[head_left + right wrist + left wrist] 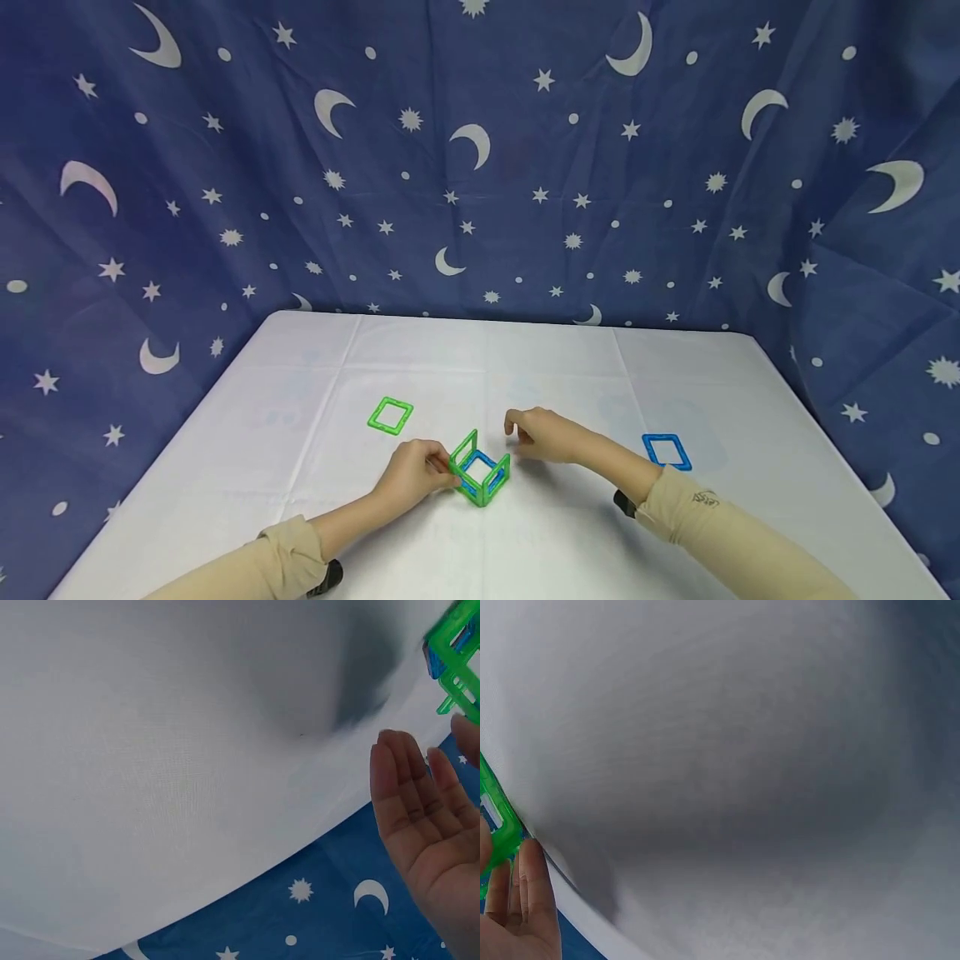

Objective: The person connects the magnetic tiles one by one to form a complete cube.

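A small open structure of magnetic square tiles stands near the middle of the table, green frames [483,495] upright around a blue frame [484,457] lying flat. My left hand [412,473] pinches a green tile at the structure's left side, thumb in front and fingers behind. In the left wrist view that tile [508,836] shows at the left edge beside the fingers. Just beyond the structure's right side hovers my right hand [546,435], holding nothing, its fingers loosely bent. Seen from the right wrist, its thumb is apart from the fingers, close to the green structure [450,652].
A loose green square tile [383,427] lies flat behind the left hand. Beside the right forearm lies a loose blue square tile [662,437]. White cloth covers the table [555,533], and a blue curtain [517,250] with moons and stars hangs behind it.
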`<state>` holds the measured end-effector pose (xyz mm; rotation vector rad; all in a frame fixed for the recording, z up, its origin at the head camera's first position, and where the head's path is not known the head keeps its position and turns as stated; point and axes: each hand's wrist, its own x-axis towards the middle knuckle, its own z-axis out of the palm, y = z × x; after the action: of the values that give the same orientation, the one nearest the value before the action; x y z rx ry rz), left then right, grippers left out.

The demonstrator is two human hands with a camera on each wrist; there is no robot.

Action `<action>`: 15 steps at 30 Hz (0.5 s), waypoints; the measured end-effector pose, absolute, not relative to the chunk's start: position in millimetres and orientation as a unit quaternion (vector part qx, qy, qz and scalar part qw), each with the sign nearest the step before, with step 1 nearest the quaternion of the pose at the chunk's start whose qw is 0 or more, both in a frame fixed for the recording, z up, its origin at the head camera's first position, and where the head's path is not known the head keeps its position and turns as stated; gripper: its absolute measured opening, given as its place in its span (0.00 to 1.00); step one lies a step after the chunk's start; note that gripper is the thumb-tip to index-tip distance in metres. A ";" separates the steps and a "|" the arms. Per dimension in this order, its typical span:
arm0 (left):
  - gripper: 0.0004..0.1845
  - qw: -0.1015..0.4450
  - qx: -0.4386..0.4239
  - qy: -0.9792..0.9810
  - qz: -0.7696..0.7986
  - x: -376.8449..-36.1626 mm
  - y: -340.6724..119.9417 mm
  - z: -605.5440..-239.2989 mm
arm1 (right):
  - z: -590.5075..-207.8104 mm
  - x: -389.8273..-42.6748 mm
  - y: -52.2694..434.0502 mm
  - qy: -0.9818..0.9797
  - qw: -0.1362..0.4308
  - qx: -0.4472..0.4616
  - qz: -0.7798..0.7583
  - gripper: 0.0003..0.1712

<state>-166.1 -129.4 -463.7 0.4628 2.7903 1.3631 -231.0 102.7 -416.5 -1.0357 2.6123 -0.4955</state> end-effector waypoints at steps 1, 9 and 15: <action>0.09 0.001 0.151 0.889 0.432 -165.1 -128.9 -463.5 | -417.3 -229.4 104.1 0.909 0.134 -0.354 -0.176 0.10; 0.11 0.010 0.154 0.888 0.434 -159.3 -125.7 -461.6 | -418.6 -211.8 111.5 0.883 0.134 -0.361 -0.268 0.07; 0.14 0.014 0.149 0.885 0.440 -155.8 -122.8 -465.4 | -422.7 -195.1 111.3 0.845 0.170 -0.357 -0.360 0.05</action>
<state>-155.8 -122.8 -465.4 0.4654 2.7579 1.3704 -195.1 111.3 -422.7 -1.0147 2.3998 -1.0238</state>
